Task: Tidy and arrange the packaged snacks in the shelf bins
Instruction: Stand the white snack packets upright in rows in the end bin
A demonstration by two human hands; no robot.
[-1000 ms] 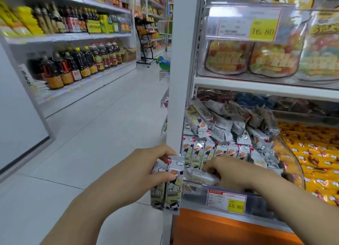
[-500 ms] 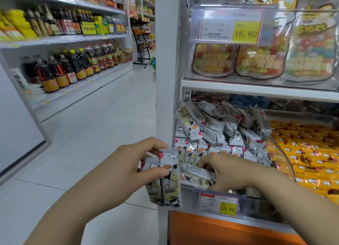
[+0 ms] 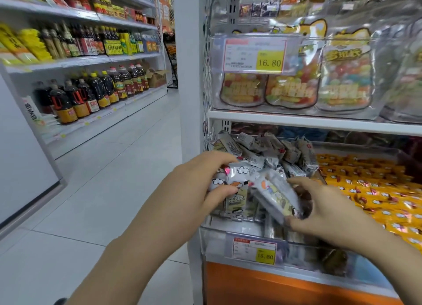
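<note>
Right now my left hand is clamped on a small bundle of silver packets, thumb across the front and fingers curled over the top. I hold it just above the front-left corner of the clear bin. My right hand pinches a single packet between thumb below and fingers above. It is tilted, and its near end almost meets the bundle.

As I judge it, the step is to add this one to the stack. To do that well I should first turn it upright so its printed face matches the others. Then I ease my left thumb only enough to let it slide in flush, edges level, and close again without crushing the wrappers.

Once squared, the bundle probably belongs standing along the bin's front wall, above the price tag. The loose heap behind looks ready to slump forward, so I would lower the bundle gently. I would also keep it clear of the yellow packets in the neighbouring bin.
</note>
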